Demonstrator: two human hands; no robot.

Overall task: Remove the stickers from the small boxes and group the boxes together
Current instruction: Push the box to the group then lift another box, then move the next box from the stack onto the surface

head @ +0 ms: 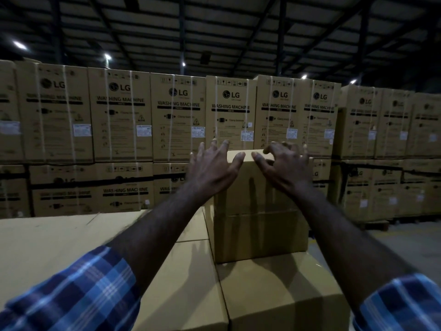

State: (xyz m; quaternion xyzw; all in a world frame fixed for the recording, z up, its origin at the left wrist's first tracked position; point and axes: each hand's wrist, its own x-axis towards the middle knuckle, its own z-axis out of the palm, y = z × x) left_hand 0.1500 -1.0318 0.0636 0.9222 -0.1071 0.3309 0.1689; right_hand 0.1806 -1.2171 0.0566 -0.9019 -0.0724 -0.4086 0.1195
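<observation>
Step in hand: judged as reaching for the upper of 2 stacked plain cardboard boxes (260,187) to take hold of it or hunt for its sticker; which of the 2 I cannot tell
How to do it well: settle both palms on the top edge before pulling, keep the box square on the one beneath so the stack does not topple toward 6 o'clock, and turn it slowly so every face can be checked for a label
Top box: stands at the 12 o'clock end of the low cardboard cartons (281,295) in front of the person, a little right of centre
Sticker: none visible on the near face; the top and far faces are hidden
Left hand (213,166): fingers spread and straight, grasping nothing, the thumb lying on the box's near top edge, the other fingertips rising past its 9 o'clock corner
Right hand (284,163): fingers bent clawlike over the top edge toward 1 o'clock, thumb pointing at the left thumb; whether the tips already press the top I cannot tell, and nothing is enclosed
Box relative to fingers: directly under and between both hands, its top edge spanning the gap between the 2 thumbs
Backdrop: a wall of strapped LG washing machine cartons (229,111) at 12 o'clock, well apart
Sleeves: blue checked cuffs (95,283) at 7 and 5 o'clock
</observation>
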